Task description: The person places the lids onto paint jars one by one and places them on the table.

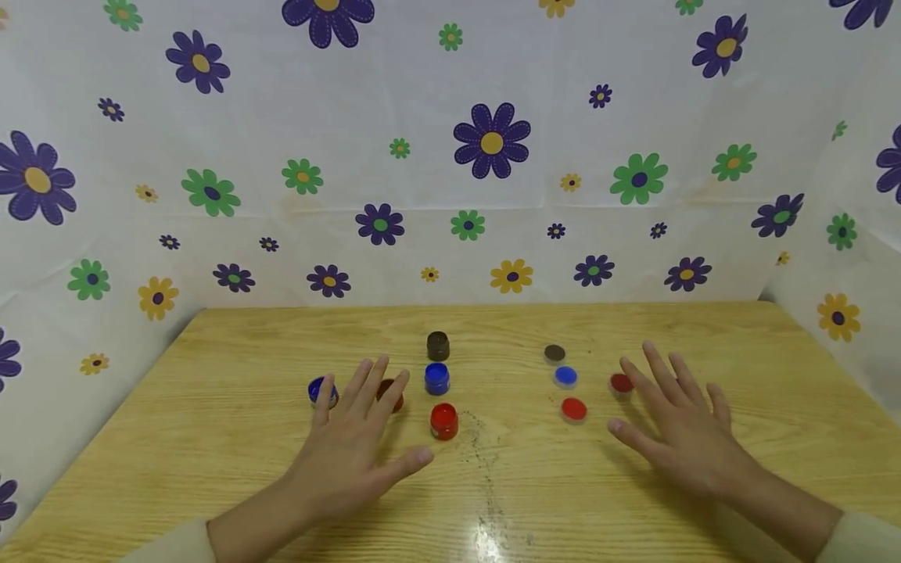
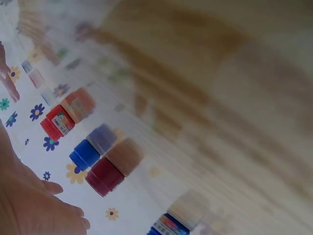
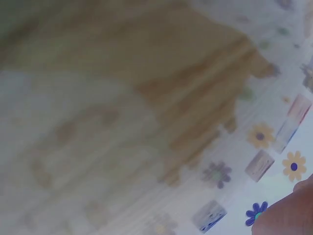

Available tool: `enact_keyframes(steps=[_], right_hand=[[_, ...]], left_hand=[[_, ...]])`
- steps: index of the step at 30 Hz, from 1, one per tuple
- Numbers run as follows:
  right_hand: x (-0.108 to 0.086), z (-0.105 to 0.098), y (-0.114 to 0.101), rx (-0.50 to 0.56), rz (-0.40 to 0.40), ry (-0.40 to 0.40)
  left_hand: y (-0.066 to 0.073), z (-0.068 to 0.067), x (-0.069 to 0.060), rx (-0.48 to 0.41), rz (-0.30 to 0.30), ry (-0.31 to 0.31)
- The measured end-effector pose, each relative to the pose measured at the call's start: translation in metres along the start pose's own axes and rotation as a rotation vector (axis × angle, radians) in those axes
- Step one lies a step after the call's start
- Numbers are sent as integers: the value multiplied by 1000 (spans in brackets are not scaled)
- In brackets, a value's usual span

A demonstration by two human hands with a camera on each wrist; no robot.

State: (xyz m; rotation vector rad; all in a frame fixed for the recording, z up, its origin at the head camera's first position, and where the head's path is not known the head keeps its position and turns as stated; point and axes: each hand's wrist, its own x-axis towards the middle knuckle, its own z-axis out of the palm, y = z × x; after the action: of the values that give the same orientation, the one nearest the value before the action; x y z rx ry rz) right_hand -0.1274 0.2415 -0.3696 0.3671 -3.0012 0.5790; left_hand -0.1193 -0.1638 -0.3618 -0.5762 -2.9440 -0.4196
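Observation:
My left hand [image 1: 345,461] is held with fingers spread above the table, holding nothing. Near its fingers are small open paint jars: a dark blue jar [image 1: 323,389] and a dark red jar [image 1: 389,396], both partly hidden by the fingers. Right of them, a dark brown jar [image 1: 438,346], a blue jar [image 1: 436,378] and a red jar [image 1: 444,422] stand in a column. My right hand [image 1: 686,446], also spread and holding nothing, is near a dark red lid [image 1: 622,383]. A red lid [image 1: 573,410], a blue lid [image 1: 565,377] and a dark lid [image 1: 554,354] lie left of it.
The wooden table [image 1: 514,485] has dark specks near its middle. A white cloth [image 1: 422,102] printed with flowers hangs at the back and sides. Behind the right fingers, something dark is mostly hidden. The left wrist view shows red [image 2: 57,122] and blue [image 2: 84,155] jars from the side.

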Motion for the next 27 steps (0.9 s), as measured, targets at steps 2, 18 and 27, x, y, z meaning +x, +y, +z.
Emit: enact_keyframes(steps=[2, 18, 27], right_hand=[[1, 1, -3, -3, -11, -2], [7, 16, -36, 1, -58, -31], [7, 22, -54, -2, -79, -40]], left_hand=[[2, 2, 2, 9, 9, -1], [20, 10, 16, 35, 52, -24], [27, 13, 22, 37, 42, -35]])
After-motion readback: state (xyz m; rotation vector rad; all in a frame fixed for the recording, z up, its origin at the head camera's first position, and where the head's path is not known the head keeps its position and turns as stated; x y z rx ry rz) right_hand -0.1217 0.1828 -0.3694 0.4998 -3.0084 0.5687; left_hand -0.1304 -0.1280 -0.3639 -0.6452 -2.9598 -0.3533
